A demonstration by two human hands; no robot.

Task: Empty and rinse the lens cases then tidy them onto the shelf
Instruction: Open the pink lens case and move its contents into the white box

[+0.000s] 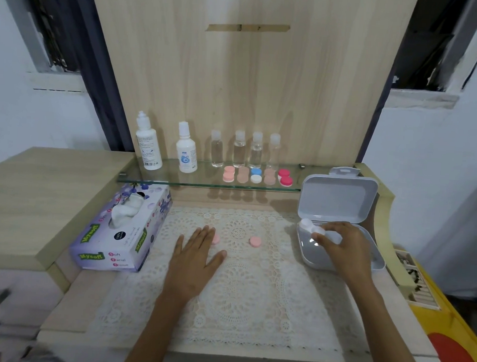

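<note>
The right hand (pixel 341 245) reaches over the open grey box (pixel 305 255) at the right of the worktop (pixel 68 296). Its fingers are curled and pinch one end of a white lens case (pixel 310 227). The case has no caps on it and sticks out to the left of the fingertips, above the back left corner of the box's tray. The box lid (pixel 337 199) stands upright behind it.

The left hand (pixel 198 255) lies flat on the lace mat (pixel 240 304), palm down, with the fingers straight and the thumb spread out to the right, and it holds nothing. A pink cap (pixel 216 239) lies on the mat just at its fingertips, partly hidden by them. A second pink cap (pixel 255 242) lies on the mat to the right, apart from both hands and roughly between them.

Behind the mat a glass shelf (pixel 204 183) carries five closed lens cases in a row: a pink case (pixel 228 174), a beige case (pixel 242 175), a blue and white case (pixel 256 175), another beige case (pixel 269 176) and a red case (pixel 285 177). Behind these stand four clear bottles (pixel 239 150), and to their left two white bottles (pixel 148 144). A purple tissue box (pixel 123 230) sits on the worktop to the left of the mat, near the left hand.
</note>
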